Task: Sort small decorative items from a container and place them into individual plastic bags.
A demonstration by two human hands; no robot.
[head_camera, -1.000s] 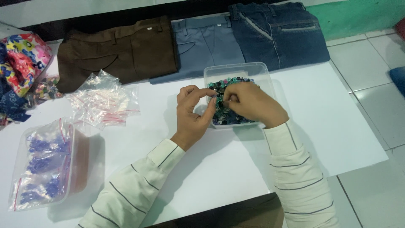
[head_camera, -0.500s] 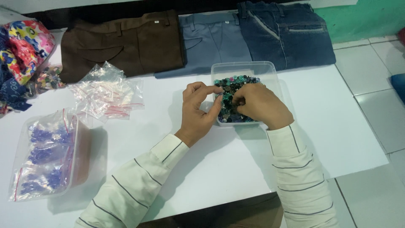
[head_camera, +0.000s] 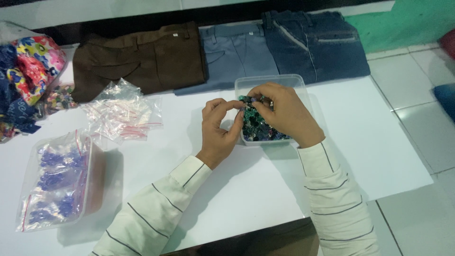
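A clear plastic tub (head_camera: 288, 81) stands on the white table (head_camera: 369, 156), filled with small green and dark shiny pieces (head_camera: 258, 130). My right hand (head_camera: 286, 114) reaches over the tub, its fingertips pinched on some of the pieces at the tub's left rim. My left hand (head_camera: 219, 128) is just left of the tub, thumb and forefinger pinched together and meeting the right fingertips. What exactly sits between the fingers is too small to tell. Both arms wear cream sleeves with thin dark stripes.
A heap of small clear zip bags (head_camera: 123, 114) lies to the left. A clear container with a bag of blue pieces (head_camera: 57, 182) stands at the front left. Folded brown (head_camera: 142, 59), grey-blue (head_camera: 234, 54) and dark denim trousers (head_camera: 313, 45) line the back. Colourful cloth (head_camera: 26, 76) sits far left.
Both hands stay pinched together at the tub's left rim, shifting only slightly. The view has moved a little.
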